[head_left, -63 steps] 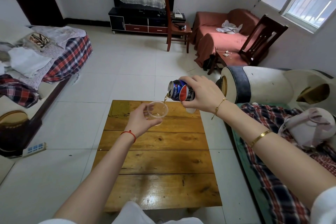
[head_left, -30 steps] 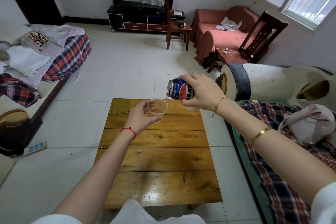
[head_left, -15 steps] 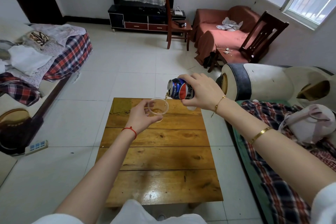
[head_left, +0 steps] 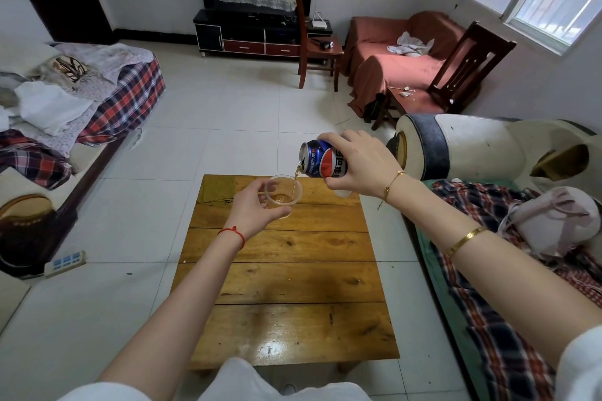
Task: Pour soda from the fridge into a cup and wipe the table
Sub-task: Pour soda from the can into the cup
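Your right hand grips the tilted soda can; your left hand holds the clear cup above the table's far edge; soda has risen slightly since earlier; keep pouring.

Glossy wooden table, clear plastic cup

can: red-white-blue Pepsi globe logo showed | white Chinese characters ran beside it, partly covered by right hand, unreadable | small white print near rim, too small to read
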The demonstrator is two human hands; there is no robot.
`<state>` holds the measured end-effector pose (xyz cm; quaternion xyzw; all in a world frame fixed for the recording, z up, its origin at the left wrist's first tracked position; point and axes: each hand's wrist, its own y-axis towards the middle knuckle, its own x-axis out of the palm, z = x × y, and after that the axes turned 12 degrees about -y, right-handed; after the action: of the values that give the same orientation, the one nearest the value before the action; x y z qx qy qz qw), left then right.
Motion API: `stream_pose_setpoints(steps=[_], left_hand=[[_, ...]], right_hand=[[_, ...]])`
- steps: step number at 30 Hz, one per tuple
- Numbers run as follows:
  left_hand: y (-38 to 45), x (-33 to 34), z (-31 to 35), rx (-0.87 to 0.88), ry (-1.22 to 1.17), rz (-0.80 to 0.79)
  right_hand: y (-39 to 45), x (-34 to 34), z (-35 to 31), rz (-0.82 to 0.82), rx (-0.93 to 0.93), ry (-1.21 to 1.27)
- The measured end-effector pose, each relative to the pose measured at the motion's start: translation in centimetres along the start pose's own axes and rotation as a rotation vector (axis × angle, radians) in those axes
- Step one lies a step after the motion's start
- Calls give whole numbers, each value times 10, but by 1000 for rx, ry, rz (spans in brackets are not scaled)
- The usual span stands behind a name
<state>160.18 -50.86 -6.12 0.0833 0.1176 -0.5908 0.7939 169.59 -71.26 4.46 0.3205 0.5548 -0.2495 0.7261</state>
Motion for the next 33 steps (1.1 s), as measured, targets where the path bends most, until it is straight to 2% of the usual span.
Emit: stream_pose_setpoints(steps=[33], left_hand=[[-9,-4,4,-3,-2,-22]], right_hand=[[-6,-11,-6,-1,1,-24]])
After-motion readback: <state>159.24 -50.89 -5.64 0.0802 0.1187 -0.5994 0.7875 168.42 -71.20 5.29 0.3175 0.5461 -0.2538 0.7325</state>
